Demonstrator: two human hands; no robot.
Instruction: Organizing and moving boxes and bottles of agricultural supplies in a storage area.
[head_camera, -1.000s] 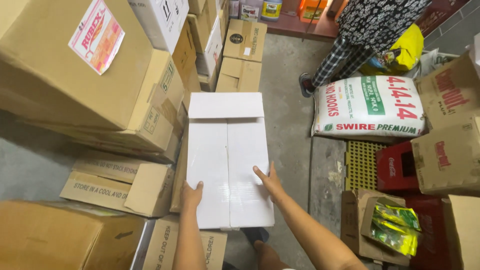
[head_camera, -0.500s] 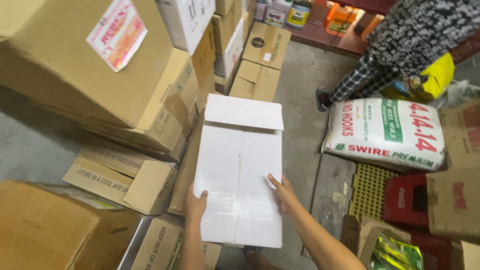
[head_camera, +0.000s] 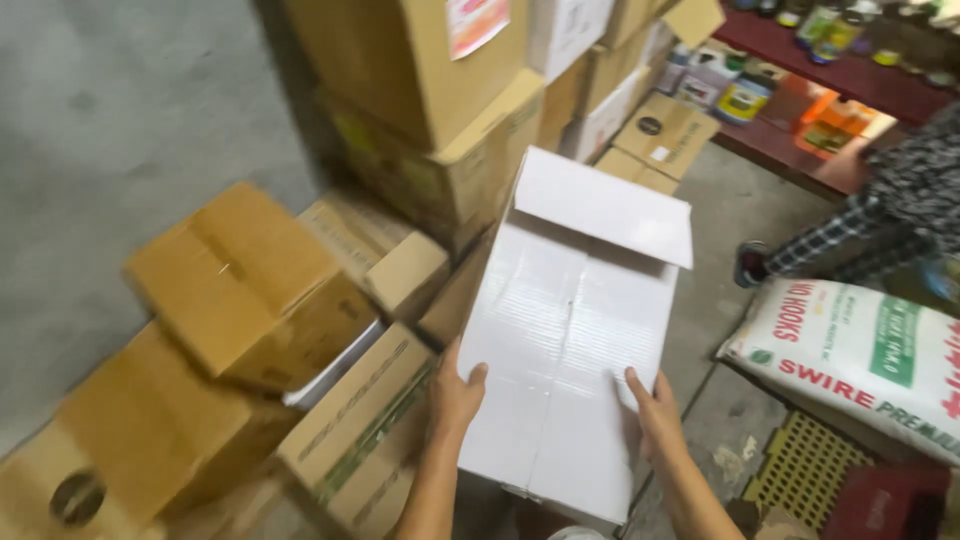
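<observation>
Head view: both hands clasp a white box, left hand (head_camera: 455, 395) and right hand (head_camera: 655, 412), fingers gripping its near edges. The white box (head_camera: 575, 330) sits between brown cartons (head_camera: 250, 290) left and a sack (head_camera: 860, 350) right.

Stacked brown cartons (head_camera: 330, 280) tight on the left; bare concrete floor (head_camera: 720, 400) beside the white sack (head_camera: 860, 350).

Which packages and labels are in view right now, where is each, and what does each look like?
Flat white cardboard carton: centre, gripped by left hand and right hand.
Brown cardboard boxes: stacked on the left, rectangular.
Pink-and-white paper label: on a top brown box.
White woven sack: right, on the floor, red and green print.
Bottles: top right, on a low shelf, blurred.
</observation>
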